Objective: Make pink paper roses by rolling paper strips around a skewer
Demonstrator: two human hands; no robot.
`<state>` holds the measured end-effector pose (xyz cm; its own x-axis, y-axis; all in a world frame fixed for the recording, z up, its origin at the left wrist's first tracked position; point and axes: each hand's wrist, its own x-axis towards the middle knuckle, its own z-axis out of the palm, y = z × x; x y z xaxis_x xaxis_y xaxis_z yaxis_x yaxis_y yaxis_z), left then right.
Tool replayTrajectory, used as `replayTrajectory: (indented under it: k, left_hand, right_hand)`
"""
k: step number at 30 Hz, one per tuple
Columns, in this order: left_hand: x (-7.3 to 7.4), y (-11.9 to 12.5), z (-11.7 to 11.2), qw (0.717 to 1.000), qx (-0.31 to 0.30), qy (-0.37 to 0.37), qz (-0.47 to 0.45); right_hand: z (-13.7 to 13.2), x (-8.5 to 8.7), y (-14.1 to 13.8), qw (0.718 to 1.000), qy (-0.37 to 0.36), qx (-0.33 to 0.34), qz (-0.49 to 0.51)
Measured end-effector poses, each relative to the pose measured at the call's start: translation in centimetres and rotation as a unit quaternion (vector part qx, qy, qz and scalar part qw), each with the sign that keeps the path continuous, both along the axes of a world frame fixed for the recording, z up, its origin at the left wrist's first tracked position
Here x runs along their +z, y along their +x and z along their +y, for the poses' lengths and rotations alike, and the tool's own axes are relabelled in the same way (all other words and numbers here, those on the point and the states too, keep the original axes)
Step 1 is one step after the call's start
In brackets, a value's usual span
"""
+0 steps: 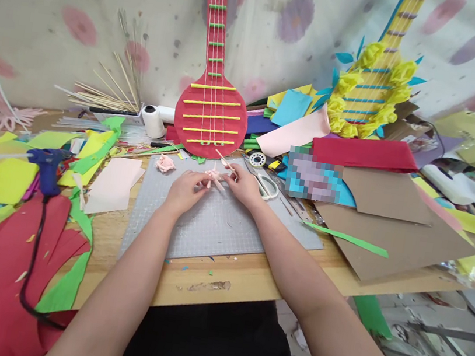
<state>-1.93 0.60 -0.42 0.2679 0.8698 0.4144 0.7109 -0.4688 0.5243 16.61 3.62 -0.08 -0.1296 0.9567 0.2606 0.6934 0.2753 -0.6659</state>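
Observation:
Both my hands meet over the far part of a grey cutting mat [213, 227]. My left hand [187, 187] pinches a small pink paper flower [212, 175]. My right hand [243, 183] grips the same pink piece and a thin pink strip [225, 163] that sticks up and away from it. A second, finished pink paper flower [165, 162] lies on the mat just left of my left hand. White-handled scissors [265, 183] lie right beside my right hand.
A red cardboard guitar [211, 103] and a yellow one with paper flowers [371, 91] lean on the wall. A blue glue gun [49, 166] with its black cord lies left among coloured paper sheets. Brown cardboard [393, 229] covers the right side.

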Motion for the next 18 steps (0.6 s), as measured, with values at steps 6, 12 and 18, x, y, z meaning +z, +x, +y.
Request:
replayTrajectory:
  k: [6,12,18]
  left_hand:
    - [0.0,0.6,0.1,1.000,0.015,0.024,0.009]
    - [0.0,0.6,0.2,0.995,0.027,0.069,0.069]
    - [-0.5,0.7,0.5,0.991,0.022,0.114,0.066]
  right_hand:
    - [-1.9,1.1,-0.3,0.999,0.017,0.046,0.010]
    - [-2.4,0.9,-0.4,0.994,-0.003,0.068,-0.081]
    - [-2.6,0.9,-0.9,0.986,0.012,0.055,-0.159]
